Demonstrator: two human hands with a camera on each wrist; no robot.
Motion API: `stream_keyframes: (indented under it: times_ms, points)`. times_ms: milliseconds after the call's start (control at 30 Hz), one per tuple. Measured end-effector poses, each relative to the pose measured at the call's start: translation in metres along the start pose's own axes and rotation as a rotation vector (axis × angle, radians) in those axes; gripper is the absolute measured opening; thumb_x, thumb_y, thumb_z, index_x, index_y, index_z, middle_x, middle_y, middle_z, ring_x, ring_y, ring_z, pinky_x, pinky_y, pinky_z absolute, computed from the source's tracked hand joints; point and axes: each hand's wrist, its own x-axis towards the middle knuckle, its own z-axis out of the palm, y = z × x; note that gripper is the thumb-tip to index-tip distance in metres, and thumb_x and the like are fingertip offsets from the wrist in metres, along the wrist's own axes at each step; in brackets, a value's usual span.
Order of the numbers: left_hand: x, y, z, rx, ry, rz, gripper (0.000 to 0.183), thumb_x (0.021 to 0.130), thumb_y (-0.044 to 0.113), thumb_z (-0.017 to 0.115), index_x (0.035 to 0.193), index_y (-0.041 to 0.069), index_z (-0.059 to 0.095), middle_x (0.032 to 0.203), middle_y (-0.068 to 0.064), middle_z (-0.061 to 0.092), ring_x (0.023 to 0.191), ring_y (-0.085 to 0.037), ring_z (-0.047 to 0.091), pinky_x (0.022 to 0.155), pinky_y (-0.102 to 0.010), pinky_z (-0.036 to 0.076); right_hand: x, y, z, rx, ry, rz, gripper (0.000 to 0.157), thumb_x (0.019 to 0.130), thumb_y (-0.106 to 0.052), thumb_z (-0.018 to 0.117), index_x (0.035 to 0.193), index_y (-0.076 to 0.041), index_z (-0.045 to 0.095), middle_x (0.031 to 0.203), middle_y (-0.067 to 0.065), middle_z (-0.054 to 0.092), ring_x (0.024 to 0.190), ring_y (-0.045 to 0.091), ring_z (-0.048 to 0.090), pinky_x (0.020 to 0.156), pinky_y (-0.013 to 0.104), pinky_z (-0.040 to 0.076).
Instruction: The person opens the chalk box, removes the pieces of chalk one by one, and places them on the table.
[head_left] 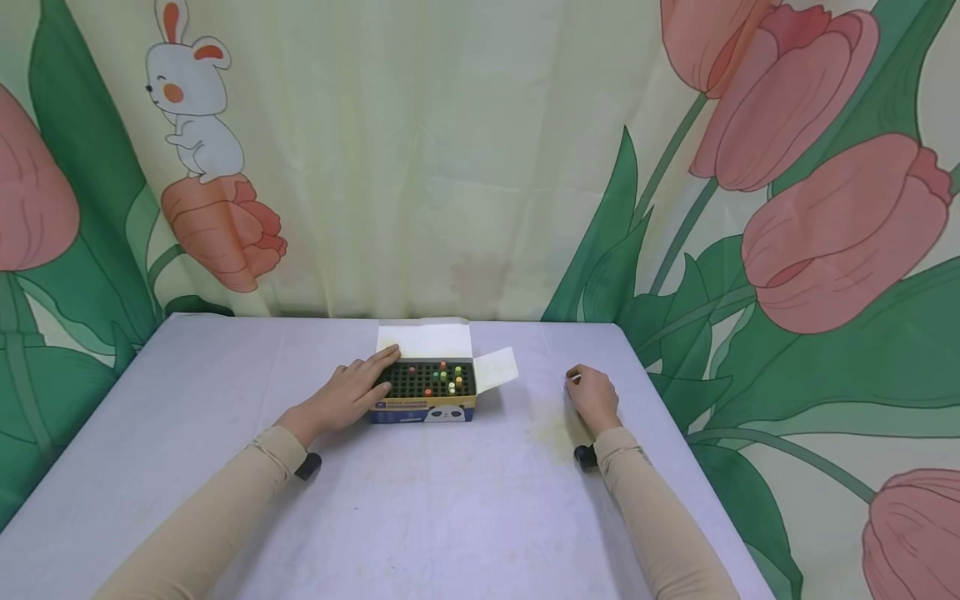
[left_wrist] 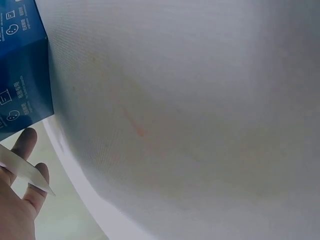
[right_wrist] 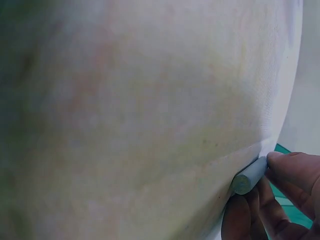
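Note:
A blue and yellow box (head_left: 408, 412) with a panda on its front stands near the back of the table. Its black grid insert (head_left: 408, 385) has many round holes, and several colored sticks (head_left: 452, 377) stand in the right part. My left hand (head_left: 348, 396) rests at the box's left end, fingers extended. In the left wrist view its fingers are behind a white side flap (left_wrist: 25, 172). To the right of the box, low over the table, my right hand (head_left: 595, 398) pinches a short pale stick of chalk (right_wrist: 252, 175) between thumb and fingers.
The box's white lid (head_left: 423, 340) stands raised at the back, and a white flap (head_left: 497, 369) sticks out on the right. A pale cloth (head_left: 420, 517) with faint colored smudges covers the table. Behind it hangs a printed curtain (head_left: 450, 167).

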Motion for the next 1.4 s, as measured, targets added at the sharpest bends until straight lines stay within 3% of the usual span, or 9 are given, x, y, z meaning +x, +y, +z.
stream_keyframes:
  times_ms: [333, 600, 1067, 1400]
  points:
    - [0.001, 0.000, -0.002, -0.011, -0.013, -0.013, 0.065, 0.112, 0.049, 0.034, 0.168, 0.021, 0.018, 0.175, -0.001, 0.015, 0.145, -0.044, 0.040, 0.111, -0.071, 0.027, 0.001, 0.000, 0.000, 0.013, 0.005, -0.007, 0.024, 0.102, -0.018, 0.061, 0.118, -0.004, 0.074, 0.110, 0.017, 0.075, 0.095, 0.034, 0.071, 0.079, 0.049, 0.056]
    - [-0.002, 0.000, -0.001, -0.005, 0.004, -0.021, 0.064, 0.112, 0.047, 0.035, 0.168, 0.020, 0.018, 0.174, -0.001, 0.017, 0.145, -0.044, 0.040, 0.110, -0.073, 0.026, 0.006, -0.010, -0.001, -0.030, 0.033, -0.049, 0.029, 0.103, -0.027, 0.064, 0.115, -0.004, 0.075, 0.106, 0.015, 0.075, 0.090, 0.030, 0.070, 0.073, 0.046, 0.056]
    - [-0.002, -0.001, -0.001, 0.004, -0.002, -0.012, 0.064, 0.112, 0.047, 0.035, 0.167, 0.020, 0.019, 0.174, 0.000, 0.017, 0.144, -0.044, 0.041, 0.109, -0.070, 0.029, 0.001, -0.063, -0.027, 0.061, 0.094, -0.139, 0.033, 0.103, -0.033, 0.063, 0.117, -0.005, 0.074, 0.109, 0.014, 0.073, 0.100, 0.032, 0.068, 0.082, 0.047, 0.054]
    - [0.000, 0.000, 0.000, 0.004, 0.000, -0.001, 0.064, 0.112, 0.047, 0.035, 0.167, 0.019, 0.020, 0.174, -0.001, 0.018, 0.143, -0.044, 0.042, 0.108, -0.071, 0.029, -0.014, -0.118, -0.029, 0.156, 0.116, -0.236, 0.032, 0.103, -0.035, 0.064, 0.120, -0.010, 0.075, 0.113, 0.010, 0.074, 0.101, 0.030, 0.069, 0.085, 0.045, 0.054]
